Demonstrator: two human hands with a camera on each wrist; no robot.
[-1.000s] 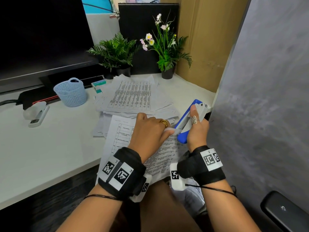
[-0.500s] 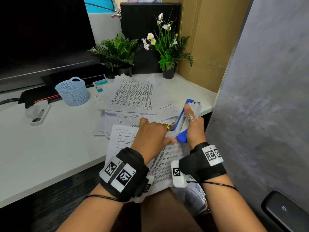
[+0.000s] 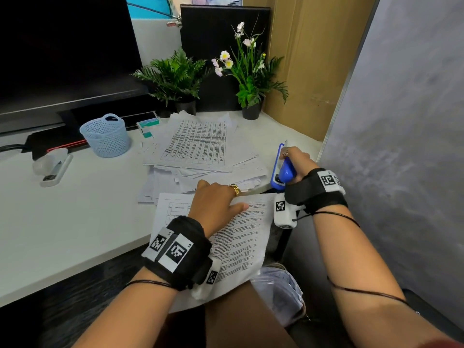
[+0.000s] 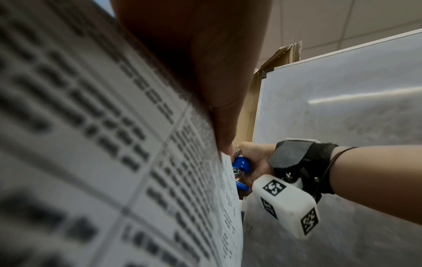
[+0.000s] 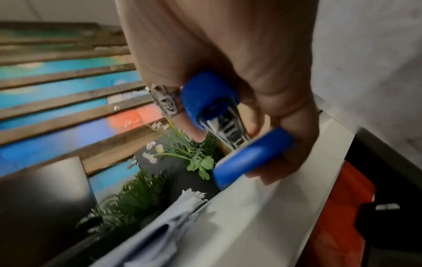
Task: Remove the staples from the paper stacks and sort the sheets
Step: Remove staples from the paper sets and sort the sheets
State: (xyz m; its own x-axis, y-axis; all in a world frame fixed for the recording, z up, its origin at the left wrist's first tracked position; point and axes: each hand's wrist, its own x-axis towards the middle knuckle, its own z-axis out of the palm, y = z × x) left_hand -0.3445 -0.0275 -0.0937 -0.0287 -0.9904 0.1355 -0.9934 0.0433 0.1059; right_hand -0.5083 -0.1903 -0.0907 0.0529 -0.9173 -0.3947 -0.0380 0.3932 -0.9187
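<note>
white stapler (image 3: 54,165) and blue basket (image 3: 105,135) sitting far left | left hand (image 3: 215,202) pinning the printed stack (image 3: 233,237) at the desk's (image 3: 75,222) front edge | right hand (image 3: 292,164) gripping the blue staple remover (image 3: 281,169), lifted just beside the loose paper pile (image 3: 198,146)

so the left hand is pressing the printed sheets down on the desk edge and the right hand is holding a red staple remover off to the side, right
Not quite: the staple remover is blue, not red, as the right wrist view shows. The rest holds: the left hand presses the printed sheets at the desk edge, and the right hand holds the tool off to the side.
</note>
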